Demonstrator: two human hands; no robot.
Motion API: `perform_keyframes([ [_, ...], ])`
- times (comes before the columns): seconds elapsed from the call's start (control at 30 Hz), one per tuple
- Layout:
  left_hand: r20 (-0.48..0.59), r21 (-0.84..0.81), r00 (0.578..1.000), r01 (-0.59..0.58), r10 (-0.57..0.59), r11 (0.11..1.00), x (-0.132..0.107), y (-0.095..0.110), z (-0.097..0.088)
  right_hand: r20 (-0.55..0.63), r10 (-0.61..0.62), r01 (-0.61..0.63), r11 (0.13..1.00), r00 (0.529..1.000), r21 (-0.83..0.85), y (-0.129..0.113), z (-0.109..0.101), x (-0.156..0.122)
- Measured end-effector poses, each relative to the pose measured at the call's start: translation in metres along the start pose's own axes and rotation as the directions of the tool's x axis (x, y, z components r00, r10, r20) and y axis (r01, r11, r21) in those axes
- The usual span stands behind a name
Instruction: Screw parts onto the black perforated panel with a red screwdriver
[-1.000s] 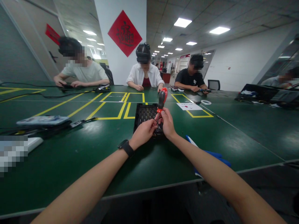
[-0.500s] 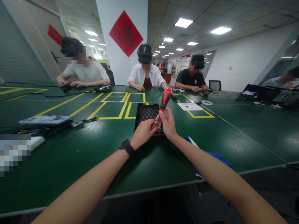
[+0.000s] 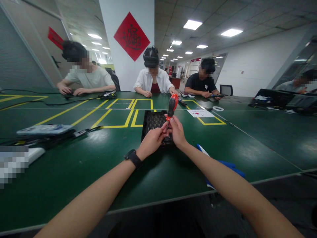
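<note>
A red and black screwdriver (image 3: 172,106) stands nearly upright, handle at the top and slightly tilted. The fingers of my right hand (image 3: 177,134) are closed around it just below the handle. My left hand (image 3: 151,140), with a dark watch on the wrist, has thumb and fingers pinched together by the lower end of the shaft. Whatever lies in that pinch is too small and covered to make out. Both hands are over the near right part of a black open case (image 3: 154,119) with a patterned dark inside. The tool's tip is hidden by my fingers.
Blue and white gloves (image 3: 226,164) lie beneath my right forearm. Printed paper (image 3: 200,113) and a white ring (image 3: 218,108) are farther right. A light blue box-like item (image 3: 44,129) and cables (image 3: 85,131) lie left. Several people sit across the green table (image 3: 247,142).
The whole view has shifted slightly. Both hands keep their grip over the black case, and the screwdriver stays nearly upright with hardly any visible movement.
</note>
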State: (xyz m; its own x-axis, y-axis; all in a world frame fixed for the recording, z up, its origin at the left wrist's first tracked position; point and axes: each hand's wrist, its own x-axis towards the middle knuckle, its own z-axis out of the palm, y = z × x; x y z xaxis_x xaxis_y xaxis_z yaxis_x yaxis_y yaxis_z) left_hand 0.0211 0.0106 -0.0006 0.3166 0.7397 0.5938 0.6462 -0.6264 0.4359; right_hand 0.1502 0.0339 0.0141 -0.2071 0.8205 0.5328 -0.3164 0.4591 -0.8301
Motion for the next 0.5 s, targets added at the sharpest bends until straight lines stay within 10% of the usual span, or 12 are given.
perform_keyframes([
  [0.5,0.057,0.036,0.998,0.001,-0.003,0.999,-0.0003,0.0002,-0.0008,-0.029,-0.006,0.007,1.0,1.0,0.02,-0.0006,0.0011,-0.0007],
])
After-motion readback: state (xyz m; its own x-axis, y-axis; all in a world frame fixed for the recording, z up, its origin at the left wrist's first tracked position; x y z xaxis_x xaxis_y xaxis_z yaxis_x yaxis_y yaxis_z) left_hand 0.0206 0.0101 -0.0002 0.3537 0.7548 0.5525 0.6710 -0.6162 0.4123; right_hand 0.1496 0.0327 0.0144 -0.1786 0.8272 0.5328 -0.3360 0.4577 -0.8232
